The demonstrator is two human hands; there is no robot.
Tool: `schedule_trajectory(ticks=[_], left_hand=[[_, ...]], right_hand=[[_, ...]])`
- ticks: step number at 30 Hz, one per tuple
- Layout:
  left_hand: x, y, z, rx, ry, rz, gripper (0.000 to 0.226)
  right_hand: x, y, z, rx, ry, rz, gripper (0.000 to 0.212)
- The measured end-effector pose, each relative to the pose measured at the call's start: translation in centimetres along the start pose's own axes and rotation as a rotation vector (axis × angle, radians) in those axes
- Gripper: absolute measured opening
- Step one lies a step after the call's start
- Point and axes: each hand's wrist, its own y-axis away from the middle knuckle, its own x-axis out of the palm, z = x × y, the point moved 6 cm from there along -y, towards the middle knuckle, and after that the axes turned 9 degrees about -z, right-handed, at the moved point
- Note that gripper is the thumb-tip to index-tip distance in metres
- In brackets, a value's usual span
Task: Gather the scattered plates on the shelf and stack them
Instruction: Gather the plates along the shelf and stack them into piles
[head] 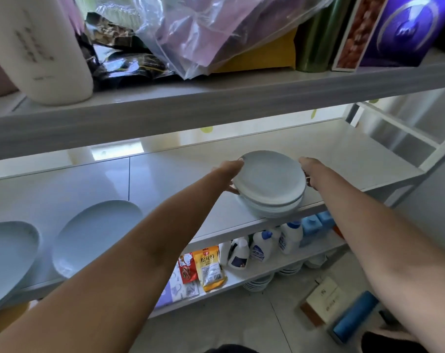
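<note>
A stack of pale blue-grey plates [270,184] stands at the front edge of the middle shelf [165,179], right of centre. My left hand [230,174] grips the stack's left rim and my right hand [309,171] grips its right rim; the top plate sits tilted slightly on the pile. Two more pale blue plates lie apart on the same shelf: one [94,235] left of centre and one [8,261] at the far left, overhanging the front edge.
The upper shelf [216,103] hangs close above, holding a white bottle [38,47], plastic bags [216,29] and boxes [400,29]. The lower shelf carries snack packets [208,268] and white bottles [262,248]. A box and a blue roll [354,317] lie on the floor.
</note>
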Motion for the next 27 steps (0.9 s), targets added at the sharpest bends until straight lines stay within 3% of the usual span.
schedule_trajectory(ticks=[8,13,16,20,27], left_hand=[[1.5,-2.9,1.1,-0.031,-0.086,-0.044,0.079],[0.5,-1.2,0.6,0.012,-0.398,-0.144,0.076],[0.5,-0.5,1.0,-0.083,-0.308,-0.081,0.069],[1.1,0.4,2.3,-0.214,-0.158,-0.007,0.074],[1.9,0.2,2.5,-0.22,-0.023,0.059,0.068]], right_hand=[[0.4,0.1,-0.1,0.046,0.035,0.058,0.035],[0.8,0.0,-0.2,0.048,0.063,0.093,0.037],[0.7,0.1,-0.1,0.048,0.076,0.09,0.031],[0.8,-0.6,-0.6,0.079,0.081,0.111,0.048],[0.9,0.0,-0.7,0.094,0.125,0.145,0.03]])
